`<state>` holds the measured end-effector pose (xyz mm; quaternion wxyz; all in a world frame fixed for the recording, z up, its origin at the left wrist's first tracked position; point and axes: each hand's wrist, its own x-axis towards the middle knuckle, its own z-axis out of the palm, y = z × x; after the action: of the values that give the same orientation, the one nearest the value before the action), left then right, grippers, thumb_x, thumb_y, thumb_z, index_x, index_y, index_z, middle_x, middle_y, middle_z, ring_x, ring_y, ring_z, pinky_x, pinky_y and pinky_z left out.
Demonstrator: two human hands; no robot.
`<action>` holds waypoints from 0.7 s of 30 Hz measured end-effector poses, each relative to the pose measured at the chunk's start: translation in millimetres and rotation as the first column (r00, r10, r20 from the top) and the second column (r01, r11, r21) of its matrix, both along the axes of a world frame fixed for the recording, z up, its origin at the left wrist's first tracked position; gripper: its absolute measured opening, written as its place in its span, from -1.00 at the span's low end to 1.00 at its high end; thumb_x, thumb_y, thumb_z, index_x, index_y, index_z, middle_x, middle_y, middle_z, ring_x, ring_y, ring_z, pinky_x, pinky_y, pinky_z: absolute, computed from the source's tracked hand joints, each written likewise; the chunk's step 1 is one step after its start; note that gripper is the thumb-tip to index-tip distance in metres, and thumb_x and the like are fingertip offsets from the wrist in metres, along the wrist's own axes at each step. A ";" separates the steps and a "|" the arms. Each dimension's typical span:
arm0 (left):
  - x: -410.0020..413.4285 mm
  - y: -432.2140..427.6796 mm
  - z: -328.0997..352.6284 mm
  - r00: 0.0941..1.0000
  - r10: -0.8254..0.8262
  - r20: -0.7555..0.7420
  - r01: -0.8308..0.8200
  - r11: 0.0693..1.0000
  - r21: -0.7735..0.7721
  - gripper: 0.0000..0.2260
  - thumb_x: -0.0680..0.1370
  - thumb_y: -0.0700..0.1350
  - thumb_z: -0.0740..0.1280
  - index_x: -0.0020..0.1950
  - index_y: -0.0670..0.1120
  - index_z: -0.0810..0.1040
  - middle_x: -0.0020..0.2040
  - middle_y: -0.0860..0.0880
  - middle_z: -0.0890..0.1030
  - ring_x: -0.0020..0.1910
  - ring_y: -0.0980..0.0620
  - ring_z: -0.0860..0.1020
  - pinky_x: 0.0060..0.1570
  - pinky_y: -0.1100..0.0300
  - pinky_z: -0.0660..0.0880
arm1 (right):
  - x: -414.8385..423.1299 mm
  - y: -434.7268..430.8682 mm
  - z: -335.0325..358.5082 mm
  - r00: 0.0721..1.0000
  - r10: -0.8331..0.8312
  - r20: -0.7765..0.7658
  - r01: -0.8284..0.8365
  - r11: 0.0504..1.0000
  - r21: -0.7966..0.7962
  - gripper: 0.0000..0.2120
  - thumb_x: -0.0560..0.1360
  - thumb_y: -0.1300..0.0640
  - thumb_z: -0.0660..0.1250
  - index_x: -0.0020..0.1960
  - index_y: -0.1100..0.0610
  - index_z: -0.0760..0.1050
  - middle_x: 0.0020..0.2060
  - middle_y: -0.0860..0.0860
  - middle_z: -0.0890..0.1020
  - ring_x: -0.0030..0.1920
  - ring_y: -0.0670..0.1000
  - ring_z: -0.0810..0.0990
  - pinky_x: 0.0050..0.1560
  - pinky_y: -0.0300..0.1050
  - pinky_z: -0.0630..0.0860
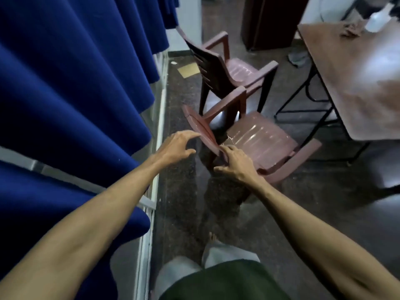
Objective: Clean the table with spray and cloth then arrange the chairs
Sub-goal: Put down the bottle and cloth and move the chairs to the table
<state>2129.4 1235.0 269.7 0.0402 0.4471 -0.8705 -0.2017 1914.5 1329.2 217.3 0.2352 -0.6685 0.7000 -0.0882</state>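
Gripping the backrest of the near chair point(259, 137), the right hand point(234, 164) curls its fingers over the top edge, while the left hand point(176, 145) hangs spread just beside it, holding nothing. This chair stands between the curtain point(75, 83) and the bench point(346, 83), its armrest close against the far chair point(229, 68). Dragged one-handed, it could twist and snag that chair or the bench legs.

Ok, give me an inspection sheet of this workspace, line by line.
Surface: brown table, bright glare patches.
Job's things: cloth and spray bottle on its far end; near chair and far chair beside the table.
Clutter: paper scrap on the floor.
Hands: right hand grips the near chair's backrest; left hand open beside it.
Cables: nothing seen.
Surroundings: blue curtains left, dark cabinet behind.
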 end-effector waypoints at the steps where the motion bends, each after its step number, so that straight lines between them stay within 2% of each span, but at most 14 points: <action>1: 1.1 -3.6 -1.9 1.000 -0.012 0.011 0.012 1.000 -0.016 -0.40 0.50 -0.12 0.52 0.52 0.00 0.44 0.48 -0.04 0.49 0.46 -0.03 0.45 0.43 0.05 0.38 | 1.5 0.4 0.0 1.000 -0.010 -0.020 0.011 1.000 0.024 -0.17 0.40 -0.24 0.44 0.54 0.02 0.20 0.40 0.11 0.41 0.30 0.19 0.46 0.26 0.16 0.47; 2: -7.4 -37.0 -1.5 0.990 -0.136 0.045 0.137 0.991 -0.003 -0.37 0.49 -0.13 0.53 0.53 0.01 0.42 0.50 -0.05 0.46 0.48 -0.04 0.42 0.45 0.05 0.35 | 7.3 -6.3 -4.3 0.986 -0.162 -0.028 0.163 0.986 0.029 -0.15 0.40 -0.23 0.44 0.55 0.04 0.17 0.39 0.13 0.41 0.30 0.21 0.47 0.26 0.16 0.47; 3: -7.2 -43.5 -4.9 0.982 -0.167 0.089 0.168 0.986 -0.004 -0.34 0.47 -0.13 0.54 0.54 0.01 0.40 0.52 -0.05 0.43 0.50 -0.04 0.39 0.47 0.04 0.32 | 9.8 -5.7 -4.4 0.980 -0.198 -0.036 0.200 0.977 0.070 -0.14 0.41 -0.22 0.44 0.56 0.05 0.15 0.39 0.14 0.41 0.30 0.21 0.47 0.27 0.15 0.46; 6: -17.5 -69.7 -21.6 0.931 -0.297 0.214 0.309 0.951 -0.027 -0.23 0.39 -0.09 0.59 0.56 0.04 0.37 0.53 -0.08 0.40 0.51 -0.07 0.37 0.51 -0.06 0.30 | 13.7 -5.0 -13.2 0.979 -0.189 -0.080 0.199 0.967 0.156 -0.16 0.46 -0.19 0.41 0.58 0.04 0.10 0.39 0.14 0.42 0.31 0.20 0.47 0.30 0.12 0.42; 8: -26.9 -90.5 -32.3 0.842 -0.420 0.339 0.443 0.897 0.012 -0.20 0.36 -0.03 0.59 0.56 0.07 0.35 0.51 -0.04 0.42 0.51 -0.04 0.36 0.51 -0.11 0.26 | 25.1 -8.2 -13.6 0.963 -0.239 -0.125 0.258 0.951 0.171 -0.23 0.49 -0.16 0.38 0.57 0.01 0.13 0.35 0.12 0.48 0.28 0.19 0.49 0.27 0.13 0.41; 11: -42.2 -109.6 -43.4 0.694 -0.568 0.442 0.596 0.798 0.088 -0.33 0.42 0.03 0.53 0.51 0.04 0.42 0.41 0.00 0.52 0.46 -0.02 0.40 0.46 -0.07 0.20 | 37.3 -8.7 -16.4 0.913 -0.356 -0.199 0.386 0.912 0.139 -0.42 0.51 -0.07 0.33 0.48 -0.01 0.27 0.26 0.08 0.57 0.20 0.19 0.56 0.25 0.20 0.41; 13: -47.1 -120.1 -50.4 0.645 -0.625 0.440 0.658 0.747 0.097 -0.45 0.46 0.04 0.48 0.45 0.08 0.49 0.34 0.02 0.58 0.40 -0.01 0.47 0.39 -0.03 0.26 | 44.5 -13.7 -18.0 0.884 -0.405 -0.235 0.443 0.885 0.143 -0.52 0.49 0.00 0.32 0.40 -0.02 0.38 0.17 0.07 0.62 0.13 0.19 0.59 0.22 0.24 0.43; 15: -56.8 -134.0 -54.1 0.593 -0.678 0.434 0.699 0.701 0.139 -0.52 0.47 0.00 0.42 0.40 0.16 0.52 0.28 0.02 0.63 0.29 -0.03 0.56 0.30 -0.01 0.40 | 47.8 -23.5 -17.8 0.853 -0.460 -0.247 0.505 0.846 0.169 -0.60 0.48 0.06 0.30 0.33 -0.02 0.45 0.11 0.06 0.64 0.09 0.18 0.60 0.20 0.25 0.45; 17: -63.2 -144.3 -56.1 0.543 -0.721 0.430 0.719 0.664 0.204 -0.46 0.42 -0.06 0.38 0.41 0.23 0.50 0.27 0.01 0.65 0.21 -0.07 0.61 0.19 0.02 0.51 | 50.6 -32.7 -15.0 0.850 -0.477 -0.225 0.520 0.828 0.208 -0.67 0.49 0.11 0.29 0.25 -0.02 0.50 0.07 0.05 0.64 0.08 0.16 0.60 0.22 0.30 0.44; 21: -80.0 -169.8 -65.2 0.373 -0.819 0.436 0.842 0.496 0.211 -0.35 0.38 -0.01 0.30 0.48 0.30 0.41 0.25 -0.01 0.66 0.16 -0.10 0.63 0.09 0.03 0.56 | 46.7 -46.6 -24.7 0.819 -0.509 -0.264 0.560 0.810 0.177 -0.74 0.48 0.13 0.33 0.16 0.02 0.54 0.04 0.06 0.65 0.04 0.15 0.63 0.21 0.38 0.46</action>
<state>2049.4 1065.2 204.5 -0.2742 -0.0170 -0.9599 -0.0553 1961.1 1282.5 192.6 0.2087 -0.4144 0.8858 0.0056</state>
